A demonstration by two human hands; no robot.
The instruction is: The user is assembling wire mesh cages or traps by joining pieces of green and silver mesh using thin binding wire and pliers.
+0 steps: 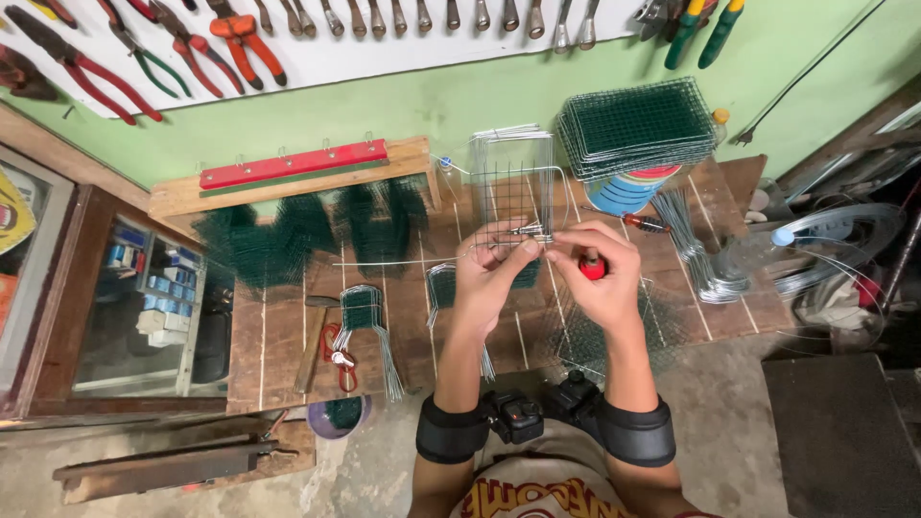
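My left hand (pixel 487 271) pinches a thin wire and the lower edge of a green wire mesh cage (pixel 513 187) that stands upright on the wooden workbench (pixel 278 336). My right hand (pixel 597 273) is closed around a red-handled tool (pixel 593 268), whose metal tip meets the mesh beside my left fingertips. Both hands work close together at the cage's bottom corner. A long straight wire (pixel 403 261) runs left from my left hand across the bench.
A stack of flat green mesh panels (pixel 638 125) sits at the back right over a coloured disc. Bent wire bundles (pixel 705 259), a hammer (pixel 312 341), scissors (pixel 338 357), a screwdriver (pixel 638 223) and wire coils (pixel 835 240) lie around. Pliers (pixel 240 38) hang on the wall.
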